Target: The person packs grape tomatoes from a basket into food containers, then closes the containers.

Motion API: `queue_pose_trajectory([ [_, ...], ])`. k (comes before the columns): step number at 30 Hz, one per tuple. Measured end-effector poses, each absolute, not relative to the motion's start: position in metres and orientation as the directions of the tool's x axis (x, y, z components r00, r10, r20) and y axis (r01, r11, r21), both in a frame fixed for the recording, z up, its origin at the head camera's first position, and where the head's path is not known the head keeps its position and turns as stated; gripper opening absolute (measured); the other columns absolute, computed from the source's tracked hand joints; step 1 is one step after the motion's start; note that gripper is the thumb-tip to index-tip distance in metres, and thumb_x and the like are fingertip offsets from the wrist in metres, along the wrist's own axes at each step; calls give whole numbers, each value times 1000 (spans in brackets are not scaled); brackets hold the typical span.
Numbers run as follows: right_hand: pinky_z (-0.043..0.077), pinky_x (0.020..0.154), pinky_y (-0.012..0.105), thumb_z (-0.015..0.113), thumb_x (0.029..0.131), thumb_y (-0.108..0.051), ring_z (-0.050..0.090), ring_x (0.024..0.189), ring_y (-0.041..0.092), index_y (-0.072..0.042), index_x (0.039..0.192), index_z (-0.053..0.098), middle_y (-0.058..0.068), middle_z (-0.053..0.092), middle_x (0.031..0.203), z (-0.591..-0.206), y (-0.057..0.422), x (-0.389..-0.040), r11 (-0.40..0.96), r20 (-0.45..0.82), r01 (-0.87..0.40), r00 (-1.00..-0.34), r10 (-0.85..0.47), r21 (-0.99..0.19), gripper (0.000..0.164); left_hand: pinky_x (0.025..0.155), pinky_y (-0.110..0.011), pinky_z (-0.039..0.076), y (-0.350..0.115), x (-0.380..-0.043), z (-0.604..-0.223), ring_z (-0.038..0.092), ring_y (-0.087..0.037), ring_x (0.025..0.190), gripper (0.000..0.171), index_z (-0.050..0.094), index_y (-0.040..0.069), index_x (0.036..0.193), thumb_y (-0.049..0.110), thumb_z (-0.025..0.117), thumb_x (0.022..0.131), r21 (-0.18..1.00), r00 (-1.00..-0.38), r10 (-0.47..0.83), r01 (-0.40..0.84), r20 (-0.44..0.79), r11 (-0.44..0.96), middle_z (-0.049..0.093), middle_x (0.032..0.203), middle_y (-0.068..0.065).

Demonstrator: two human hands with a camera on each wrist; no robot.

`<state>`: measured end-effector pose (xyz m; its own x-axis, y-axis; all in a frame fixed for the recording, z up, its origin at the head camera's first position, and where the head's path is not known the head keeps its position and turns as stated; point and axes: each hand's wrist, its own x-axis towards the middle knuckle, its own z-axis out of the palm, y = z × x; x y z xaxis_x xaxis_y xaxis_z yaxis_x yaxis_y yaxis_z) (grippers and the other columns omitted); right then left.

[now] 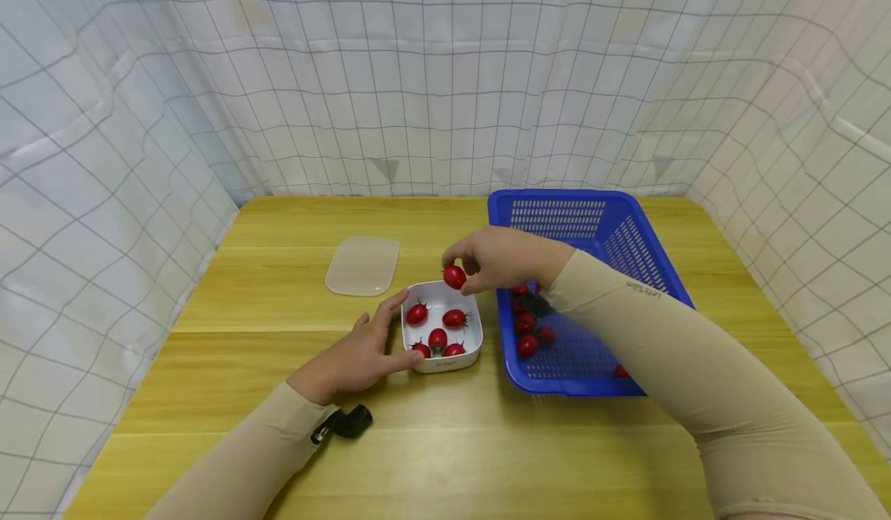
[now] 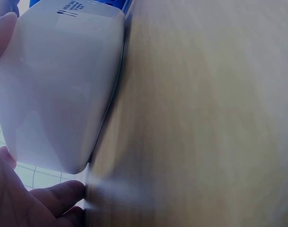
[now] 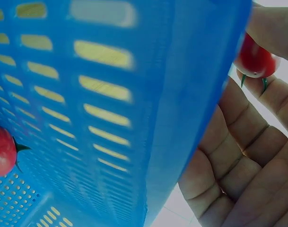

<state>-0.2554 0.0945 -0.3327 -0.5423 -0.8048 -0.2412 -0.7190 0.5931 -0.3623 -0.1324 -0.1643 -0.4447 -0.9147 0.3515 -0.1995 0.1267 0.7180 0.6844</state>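
The right hand (image 1: 503,258) pinches a shiny cherry tomato (image 1: 455,276) near the back edge of the white box (image 1: 465,362), which sits against the wide-spread left hand (image 1: 356,359), and a loose pinch could make the tomato hit that edge and roll away.

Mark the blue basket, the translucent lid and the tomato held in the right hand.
Blue basket (image 1: 578,387): head view, on its near rim.
Translucent lid (image 1: 363,265): head view, middle of its flat face.
Held tomato (image 1: 454,276): head view, on its red skin.
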Motion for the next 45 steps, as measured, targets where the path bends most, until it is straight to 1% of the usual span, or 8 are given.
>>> queue_pose_trajectory([
  [7,53,71,27,77,95,-26,62,81,15,-19,130,70,0,71,96,-335,92,-257,582,-254,-725,-524,-813,-369,36,129,-69,3,-164,-132,-444,23,-53,158,104,7,25,170,57,72,95,692,-912,360,132,-195,710,29,173,-13],
  [14,54,71,27,78,96,-26,62,85,16,-19,132,69,0,71,98,-336,90,-255,598,-268,-714,-534,-802,-364,37,129,-68,3,-165,-133,-444,28,-51,157,104,8,24,169,57,72,94,693,-911,369,146,-184,706,32,172,-13],
  [21,55,71,27,77,96,-25,62,86,17,-19,133,69,0,71,99,-336,88,-253,602,-279,-714,-533,-799,-359,38,126,-72,15,-164,-132,-443,22,-56,156,105,8,25,169,60,72,93,678,-914,353,132,-198,723,31,172,-14],
  [25,54,70,27,77,96,-25,62,85,16,-18,131,69,0,71,98,-336,88,-253,596,-280,-719,-526,-803,-357,37,126,-73,16,-165,-132,-444,21,-57,156,104,8,25,169,60,71,94,674,-915,352,134,-198,727,32,172,-16],
  [31,54,69,26,77,96,-25,62,84,17,-19,130,70,0,70,97,-338,88,-253,590,-280,-722,-520,-807,-361,36,129,-69,7,-165,-133,-444,27,-51,157,104,7,23,169,56,72,95,685,-912,362,141,-190,714,32,172,-15],
  [38,53,67,26,77,96,-25,61,82,16,-20,129,70,0,70,96,-341,87,-251,584,-279,-723,-514,-811,-369,34,130,-68,3,-164,-132,-444,30,-49,156,104,7,23,169,55,72,95,697,-911,369,143,-185,703,32,172,-15],
  [43,53,68,26,77,96,-25,61,82,16,-19,130,70,0,69,95,-342,87,-250,577,-283,-727,-504,-816,-372,35,130,-67,1,-164,-132,-445,35,-43,156,103,7,23,170,54,72,96,701,-912,371,147,-178,698,31,172,-15],
  [45,53,68,26,77,96,-25,61,82,16,-19,130,70,0,69,96,-343,86,-249,578,-290,-727,-501,-816,-371,36,130,-67,1,-164,-132,-445,34,-44,156,103,7,23,170,54,72,96,701,-912,370,146,-179,698,31,172,-15],
])
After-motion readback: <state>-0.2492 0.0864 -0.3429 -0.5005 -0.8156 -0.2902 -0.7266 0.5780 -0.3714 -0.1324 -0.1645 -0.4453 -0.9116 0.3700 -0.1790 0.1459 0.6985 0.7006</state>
